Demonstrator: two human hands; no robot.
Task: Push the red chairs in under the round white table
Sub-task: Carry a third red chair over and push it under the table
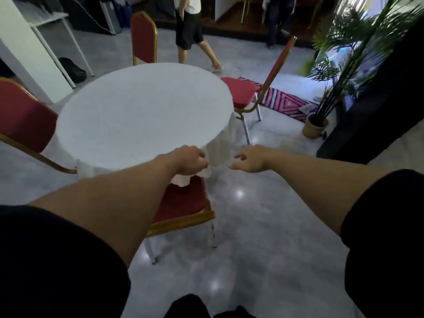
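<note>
The round white table (pixel 142 111) wears a white cloth that hangs over its rim. The nearest red chair (pixel 183 203), gold-framed, stands below my left forearm with the cloth hem lying on its seat. My left hand (pixel 189 162) is curled at the table's near edge on the cloth; whether it grips the cloth is unclear. My right hand (pixel 250 160) hovers in the air right of the table, fingers spread and holding nothing. Three more red chairs stand around the table: one on the left (pixel 25 122), one at the far side (pixel 143 37), one on the right (pixel 243 90) with its seat out.
A person (pixel 190 31) walks past beyond the table, and another stands at the back right. A potted palm (pixel 321 120) and a dark cabinet (pixel 378 99) stand at the right, a striped rug (pixel 284 102) behind the right chair. A white desk (pixel 57 37) is far left.
</note>
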